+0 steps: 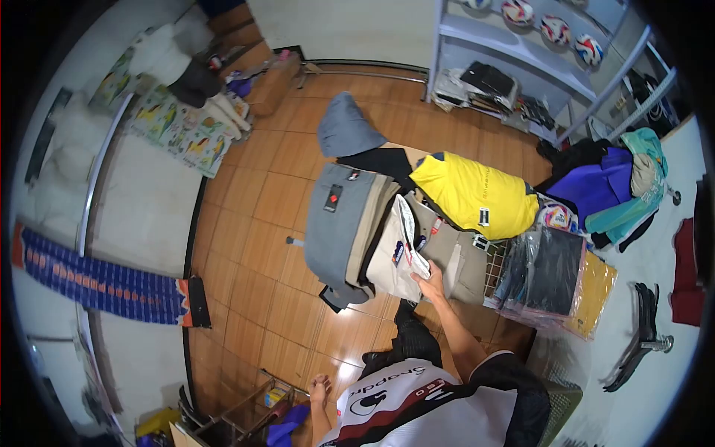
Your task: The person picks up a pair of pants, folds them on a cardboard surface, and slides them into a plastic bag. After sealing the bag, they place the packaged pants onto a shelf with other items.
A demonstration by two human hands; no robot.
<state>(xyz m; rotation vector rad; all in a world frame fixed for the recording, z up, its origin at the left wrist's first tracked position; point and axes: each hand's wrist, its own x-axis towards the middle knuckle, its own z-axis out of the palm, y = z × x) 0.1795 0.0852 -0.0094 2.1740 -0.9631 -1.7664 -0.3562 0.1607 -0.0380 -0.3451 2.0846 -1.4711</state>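
Observation:
My right hand is closed on the edge of a cream fabric bag with a dark blue label and a gaping zip-lined top. This bag stands tilted against a large grey backpack with a small red-and-black badge. Just behind it lies a stuffed yellow dry bag. Low in the view, my left hand hangs apart from these things, its fingers loosely bent and a little apart, with nothing in them. A wooden stool is nearest to it.
Plastic-wrapped garments are stacked at the right, below purple and teal clothes. A shelf holds several balls. A blue patterned scarf hangs at the left. A grey cushion-like piece lies beyond the backpack on the tiled floor.

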